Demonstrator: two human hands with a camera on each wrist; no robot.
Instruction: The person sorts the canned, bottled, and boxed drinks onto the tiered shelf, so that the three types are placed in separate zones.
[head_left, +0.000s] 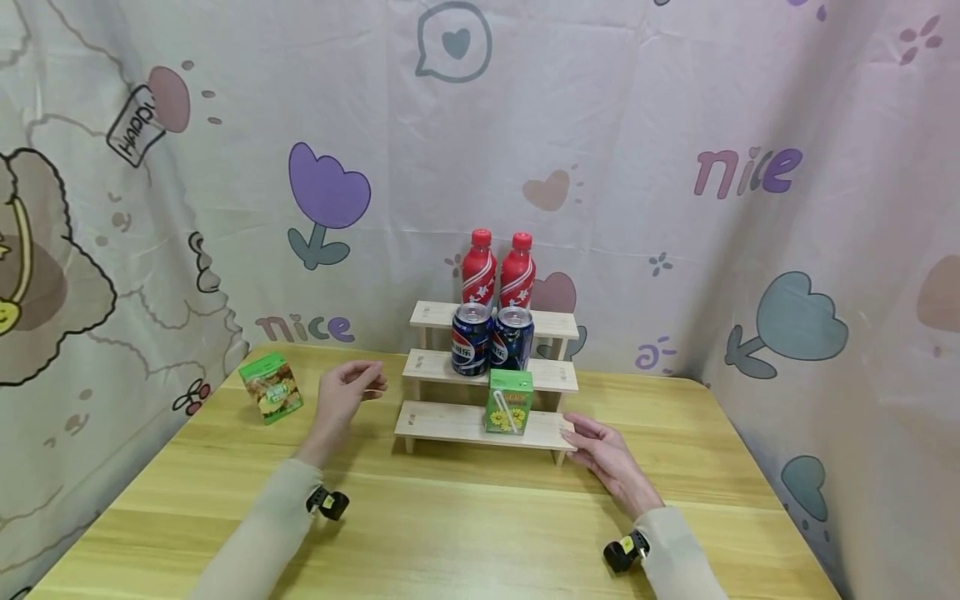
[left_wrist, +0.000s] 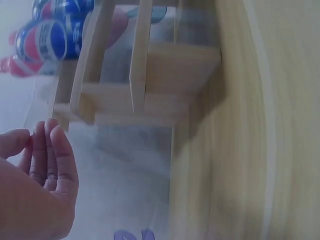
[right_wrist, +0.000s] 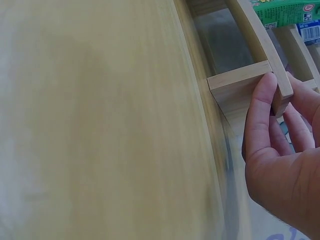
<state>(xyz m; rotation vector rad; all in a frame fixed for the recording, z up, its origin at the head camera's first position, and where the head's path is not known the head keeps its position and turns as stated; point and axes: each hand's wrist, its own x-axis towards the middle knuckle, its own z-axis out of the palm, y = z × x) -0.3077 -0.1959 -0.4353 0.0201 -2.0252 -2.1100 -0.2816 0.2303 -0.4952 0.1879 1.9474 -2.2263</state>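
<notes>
A three-tier wooden display shelf (head_left: 450, 423) stands on the table, and my right hand (head_left: 611, 462) pinches the right end of its lowest board, thumb and fingers on opposite faces. My left hand (head_left: 348, 396) hovers left of the shelf with loosely bent fingers, holding nothing; in the left wrist view its thumb is close to the fingertips. A green juice box (head_left: 510, 402) with a straw stands on the bottom tier. Two dark blue soda cans, a left can (head_left: 472, 340) and a right can (head_left: 512, 340), share the middle tier. Up top are two red bottles (head_left: 479, 268).
A second drink box (head_left: 272, 388), green and brown, rests near the table's back left corner, beyond my left hand. Behind the wooden table (head_left: 465, 533) hangs a printed curtain (head_left: 615, 108), which also runs along both sides.
</notes>
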